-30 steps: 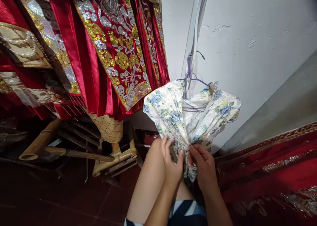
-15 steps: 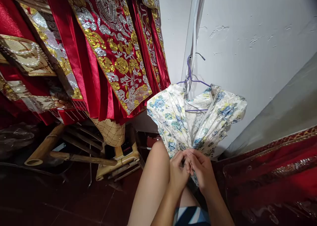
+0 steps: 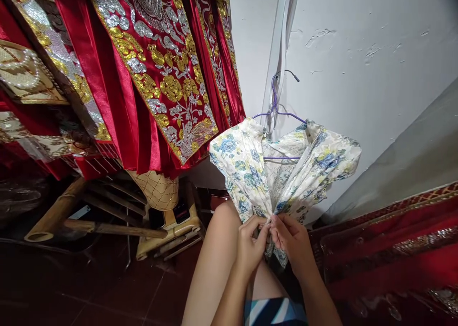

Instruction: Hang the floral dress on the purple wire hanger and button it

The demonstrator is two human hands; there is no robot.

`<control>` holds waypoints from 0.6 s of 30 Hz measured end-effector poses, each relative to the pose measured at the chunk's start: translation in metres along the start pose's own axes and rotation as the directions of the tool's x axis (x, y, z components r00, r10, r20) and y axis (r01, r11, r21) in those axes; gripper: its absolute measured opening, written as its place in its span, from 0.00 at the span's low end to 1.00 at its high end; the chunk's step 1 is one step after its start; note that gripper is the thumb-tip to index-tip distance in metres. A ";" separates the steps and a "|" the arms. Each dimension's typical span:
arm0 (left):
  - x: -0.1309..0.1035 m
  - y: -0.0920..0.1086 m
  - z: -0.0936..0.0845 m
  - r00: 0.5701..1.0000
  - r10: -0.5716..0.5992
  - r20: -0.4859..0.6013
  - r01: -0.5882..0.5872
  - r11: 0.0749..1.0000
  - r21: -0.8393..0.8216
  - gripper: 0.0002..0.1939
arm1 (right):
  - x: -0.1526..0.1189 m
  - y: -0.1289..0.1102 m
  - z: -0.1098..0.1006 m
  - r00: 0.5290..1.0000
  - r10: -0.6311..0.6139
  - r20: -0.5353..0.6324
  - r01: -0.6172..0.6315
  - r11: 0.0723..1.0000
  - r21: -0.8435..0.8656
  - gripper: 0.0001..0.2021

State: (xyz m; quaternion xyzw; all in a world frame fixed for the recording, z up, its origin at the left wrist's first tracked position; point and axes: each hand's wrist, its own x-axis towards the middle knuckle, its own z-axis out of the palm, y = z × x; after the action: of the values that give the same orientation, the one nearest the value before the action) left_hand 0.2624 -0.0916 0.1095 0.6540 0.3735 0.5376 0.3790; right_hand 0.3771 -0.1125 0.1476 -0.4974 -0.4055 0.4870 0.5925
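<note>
A white blouse with blue and yellow flowers (image 3: 246, 164) hangs on a purple wire hanger (image 3: 275, 107) against the wall, its neckline open in a V. At the bottom of that V, my left hand (image 3: 252, 238) pinches the cloth of one front edge between thumb and fingers. Right beside it, my right hand (image 3: 290, 235) is closed on the other front edge, thumb uppermost. The fingertips of both hands nearly meet. Whether a button or fastener lies between them is too small to tell. Lower down, the blouse's hem falls behind my hands.
Red garments with gold and silver embroidery (image 3: 175, 83) hang at the left. Below them are a bamboo chair (image 3: 107, 228) and a bamboo stool (image 3: 186, 228) with dark phone-like items on it. Red fabric under clear plastic (image 3: 393, 254) lies along the right. My bare knee (image 3: 223, 221) is near the blouse.
My hands have drawn slightly apart, the left fingers opening out from the earlier bunched pose into a pinch on the front edge. The view has shifted a little.
</note>
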 end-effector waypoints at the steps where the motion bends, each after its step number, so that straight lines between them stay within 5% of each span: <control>1: 0.000 -0.003 -0.001 1.000 -0.018 -0.002 0.018 1.000 -0.004 0.12 | -0.001 -0.002 0.002 1.000 0.022 0.001 -0.022 1.000 0.008 0.23; 8: 0.001 -0.014 -0.007 0.996 -0.083 -0.024 0.082 0.996 -0.032 0.11 | 0.016 -0.030 0.010 0.999 0.036 0.016 -0.037 0.999 0.017 0.20; 18: 0.001 -0.033 0.010 0.985 -0.171 -0.037 0.170 0.985 -0.039 0.11 | 0.105 -0.134 0.029 0.971 -0.230 -0.065 0.238 0.954 0.183 0.11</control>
State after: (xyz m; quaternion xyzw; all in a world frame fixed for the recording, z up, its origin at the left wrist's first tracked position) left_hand 0.2701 -0.0780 0.0792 0.6020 0.4260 0.5228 0.4276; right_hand 0.3930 -0.0082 0.2843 -0.3975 -0.4004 0.4389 0.6993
